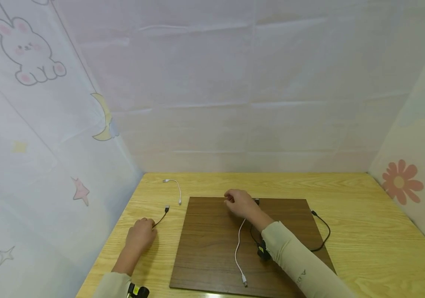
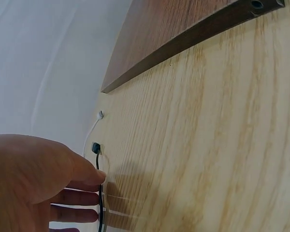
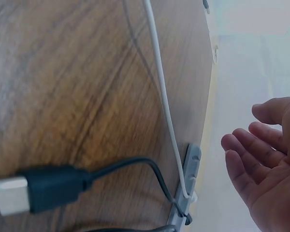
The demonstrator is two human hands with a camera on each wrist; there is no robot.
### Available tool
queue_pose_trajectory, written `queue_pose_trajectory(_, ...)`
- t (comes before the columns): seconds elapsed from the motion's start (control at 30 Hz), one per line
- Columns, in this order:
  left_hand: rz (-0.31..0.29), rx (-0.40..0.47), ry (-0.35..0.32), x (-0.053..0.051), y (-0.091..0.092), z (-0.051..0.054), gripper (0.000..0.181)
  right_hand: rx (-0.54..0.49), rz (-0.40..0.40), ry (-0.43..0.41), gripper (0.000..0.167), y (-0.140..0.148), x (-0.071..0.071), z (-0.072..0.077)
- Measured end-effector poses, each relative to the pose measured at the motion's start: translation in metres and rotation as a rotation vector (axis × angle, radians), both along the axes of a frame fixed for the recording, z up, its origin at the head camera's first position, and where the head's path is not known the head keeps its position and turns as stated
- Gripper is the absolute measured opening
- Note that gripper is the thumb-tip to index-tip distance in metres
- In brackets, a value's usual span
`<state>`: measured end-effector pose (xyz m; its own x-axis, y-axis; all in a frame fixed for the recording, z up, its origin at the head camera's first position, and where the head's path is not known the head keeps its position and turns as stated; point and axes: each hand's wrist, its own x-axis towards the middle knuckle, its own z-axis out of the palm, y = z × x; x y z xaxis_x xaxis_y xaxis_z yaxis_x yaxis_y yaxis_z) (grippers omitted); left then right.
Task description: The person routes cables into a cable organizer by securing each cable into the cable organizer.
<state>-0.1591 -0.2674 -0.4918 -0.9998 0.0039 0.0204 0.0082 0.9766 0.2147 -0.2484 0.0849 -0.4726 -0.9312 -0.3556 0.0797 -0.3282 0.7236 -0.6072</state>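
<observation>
My left hand (image 1: 140,235) is at the left of the table. Its thumb and fingertips pinch a thin black USB cable (image 2: 100,193), whose plug (image 1: 166,209) points away from me. My right hand (image 1: 240,203) hovers over the far part of a dark brown board (image 1: 205,248), fingers loosely bent and holding nothing. Below it, in the right wrist view, a grey slotted cable holder (image 3: 191,162) has a white cable (image 3: 162,87) and a black cable (image 3: 130,160) running to it. The black one ends in a metal-tipped plug (image 3: 48,188). My right hand and forearm hide the holder in the head view.
A short white cable (image 1: 179,190) lies on the wooden table (image 1: 376,231) at the back left. Another black cable (image 1: 328,232) curves off the board's right edge. Patterned sheets (image 1: 197,82) stand behind and at both sides.
</observation>
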Motion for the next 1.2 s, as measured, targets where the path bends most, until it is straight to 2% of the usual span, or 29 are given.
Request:
queue_pose_trajectory(0.3,-0.017,-0.042,0.068,-0.003,-0.002,-0.003,0.01,0.022,0.05,-0.014,0.031,-0.011,0.003,-0.002)
queue_pose_trajectory(0.43,-0.017,-0.068,0.076,-0.006,-0.004,-0.007,0.009,0.038,0.082,-0.014,0.032,-0.015,0.006,-0.002)
queue_pose_trajectory(0.67,-0.029,-0.174,0.066,-0.012,0.0,-0.008,0.01,0.042,0.124,-0.013,0.031,-0.022,0.01,-0.001)
queue_pose_trajectory(0.83,-0.029,-0.168,0.073,-0.009,0.006,-0.004,0.007,0.036,0.135,-0.027,0.032,-0.026,0.013,0.003)
queue_pose_trajectory(0.93,-0.021,-0.118,0.133,-0.005,0.011,0.0,0.009,0.013,0.143,-0.046,0.033,-0.029,0.015,0.006)
queue_pose_trajectory(1.0,-0.022,-0.082,0.196,-0.003,0.017,0.003,0.009,0.0,0.145,-0.051,0.033,-0.031,0.015,0.007)
queue_pose_trajectory(1.2,-0.094,-0.031,0.402,0.003,0.045,0.019,0.011,-0.045,0.132,-0.079,0.034,-0.038,0.018,0.009)
